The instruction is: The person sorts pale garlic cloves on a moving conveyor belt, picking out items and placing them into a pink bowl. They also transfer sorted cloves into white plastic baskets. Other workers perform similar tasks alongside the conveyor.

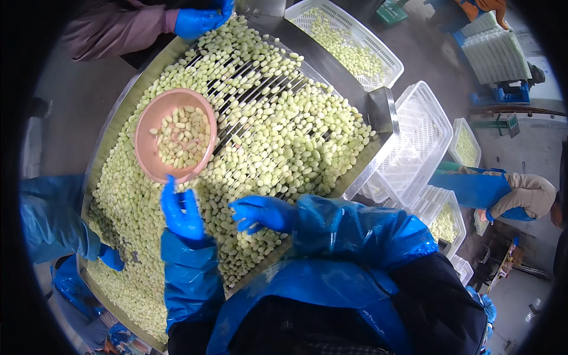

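Pale green oval fruits, which look like grapes, cover a metal sorting table with a slatted bar section. On them rests a pink plastic bowl with paler, yellowish fruits inside. My left hand, in a blue rubber glove, is just below the bowl's near rim, its fingers apart and pointing up; whether a fingertip touches the rim I cannot tell. My right hand, gloved in blue too, hovers over the fruits to the right of it, fingers spread and pointing left. Nothing shows in either hand.
A co-worker's gloved hand is at the table's far end; another's touches the fruits at the left. The table has a raised metal rim. White plastic crates, some with fruit, stand at the right. Farther right is a person in a blue apron.
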A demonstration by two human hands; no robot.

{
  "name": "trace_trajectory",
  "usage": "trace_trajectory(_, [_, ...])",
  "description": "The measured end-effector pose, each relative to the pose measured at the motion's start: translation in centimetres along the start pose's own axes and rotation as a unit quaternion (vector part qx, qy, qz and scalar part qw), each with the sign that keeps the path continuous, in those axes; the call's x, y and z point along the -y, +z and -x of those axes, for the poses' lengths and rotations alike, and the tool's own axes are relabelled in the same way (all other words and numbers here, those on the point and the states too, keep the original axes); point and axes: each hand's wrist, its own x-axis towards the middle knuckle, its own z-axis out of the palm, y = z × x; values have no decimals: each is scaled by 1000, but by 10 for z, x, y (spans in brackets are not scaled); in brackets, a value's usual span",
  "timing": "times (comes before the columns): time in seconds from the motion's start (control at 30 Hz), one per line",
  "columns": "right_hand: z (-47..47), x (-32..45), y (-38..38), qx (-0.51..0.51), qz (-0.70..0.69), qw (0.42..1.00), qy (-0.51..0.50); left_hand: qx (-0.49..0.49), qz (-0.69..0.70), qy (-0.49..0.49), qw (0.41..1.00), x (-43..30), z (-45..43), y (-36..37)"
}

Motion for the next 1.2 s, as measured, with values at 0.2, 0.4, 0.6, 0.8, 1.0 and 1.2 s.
trace_trajectory(0.2, [72, -18, -91, -338, 504, 779, -156, 189, -182, 327, 908, 44, 44, 119])
trace_trajectory(0.4, [41, 69, -207, -448, 581, 654, -183, 178, -166, 364, 899, 13, 26, 168])
trace_trajectory(0.6, [-5, 109, -267, -367, 658, 653, 76, 199, -149, 269, 930, 17, 38, 145])
trace_trajectory(0.8, [-21, 125, -278, -317, 659, 671, 121, 181, -185, 245, 934, 34, 44, 128])
trace_trajectory(1.0, [-16, 130, -251, -353, 644, 671, 101, 198, -193, 274, 921, 35, 31, 146])
trace_trajectory(1.2, [22, 100, -235, -423, 474, 772, -29, 267, -212, 359, 869, 27, 16, 179])
